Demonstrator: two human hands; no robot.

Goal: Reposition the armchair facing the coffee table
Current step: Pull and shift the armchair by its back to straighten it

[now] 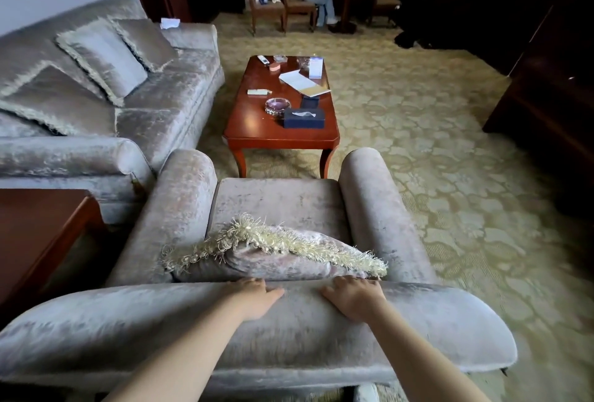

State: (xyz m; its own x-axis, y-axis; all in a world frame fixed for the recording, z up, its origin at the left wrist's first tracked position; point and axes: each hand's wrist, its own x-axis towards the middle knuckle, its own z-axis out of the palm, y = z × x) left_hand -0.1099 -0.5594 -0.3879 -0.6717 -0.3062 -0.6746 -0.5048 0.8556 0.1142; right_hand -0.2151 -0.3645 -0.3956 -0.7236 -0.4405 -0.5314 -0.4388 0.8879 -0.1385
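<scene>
Gripping the armchair (279,202) by its backrest top, my left hand (257,298) and right hand (353,300) sit apart, fingers curled over the front edge; its seat lies just beyond them.

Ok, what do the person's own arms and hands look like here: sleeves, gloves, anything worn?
Both arms are bare to the frame edge, no sleeves showing. The left hand and right hand wear no gloves, watch, bracelet or visible ring; fingertips are hidden behind the armchair back.

Lounge: sofa (167,102), armchair (276,199), coffee table (257,126).
</scene>
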